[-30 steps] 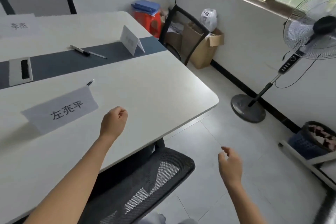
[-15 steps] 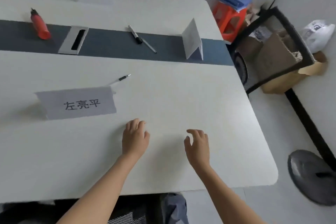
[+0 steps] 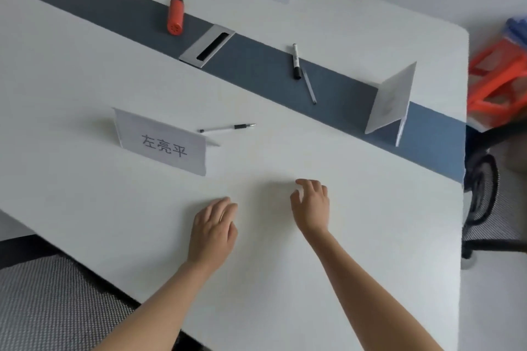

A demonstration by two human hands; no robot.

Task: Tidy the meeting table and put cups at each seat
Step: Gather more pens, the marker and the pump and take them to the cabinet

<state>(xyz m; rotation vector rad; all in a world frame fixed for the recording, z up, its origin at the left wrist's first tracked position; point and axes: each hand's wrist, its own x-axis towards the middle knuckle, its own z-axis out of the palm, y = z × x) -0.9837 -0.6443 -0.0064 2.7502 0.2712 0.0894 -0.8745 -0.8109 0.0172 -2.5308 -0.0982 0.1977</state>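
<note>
Head view showed both hands empty over the white worktop [image 3: 356, 236]: the left hand [image 3: 213, 232] lay flat with its grip relaxed, the right hand [image 3: 312, 208] hovered with fingers loosely spread. No cups were visible. A loose pen [image 3: 226, 128] lay behind the near name card [image 3: 164, 145], likely the first thing needing tidying.

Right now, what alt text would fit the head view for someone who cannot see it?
Two bare hands, left hand and right hand, are over a white meeting table, holding nothing. Beyond them stand three name cards; the nearest name card has a pen behind it. A red marker and black marker lie on the dark centre strip.
</note>
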